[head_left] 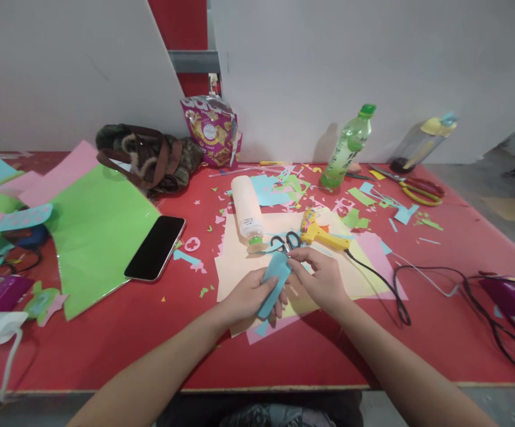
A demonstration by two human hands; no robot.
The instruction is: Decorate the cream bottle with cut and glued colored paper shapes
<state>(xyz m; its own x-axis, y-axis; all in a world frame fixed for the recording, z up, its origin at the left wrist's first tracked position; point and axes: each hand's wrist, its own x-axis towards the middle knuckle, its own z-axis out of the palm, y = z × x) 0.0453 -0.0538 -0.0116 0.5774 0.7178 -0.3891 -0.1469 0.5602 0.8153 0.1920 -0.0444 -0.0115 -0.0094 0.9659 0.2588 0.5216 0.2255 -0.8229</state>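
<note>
A red tabletop (150, 338) filled most of the view, a glossy green paper pack (101, 231) lying on its left side. Nearer the middle, a peach paper sheet (231, 279) lay beneath both hands. On it rested a white squeeze bottle (246, 204), its green cap towards the person. The left hand (251, 293) was closed narrowly on a blue paper strip (276, 290), thumb on top; the right hand (320, 276) had thumb and index finger narrowed at the strip's far end, though whether they pinched it I could not tell. The step in hand seemed to be positioning that strip; the next move would call for a steady left grip and careful right fingertips. Just beyond lay a yellow glue gun (326, 235) and, smaller, black-handled scissors (286, 244), close to the right fingertips.
</note>
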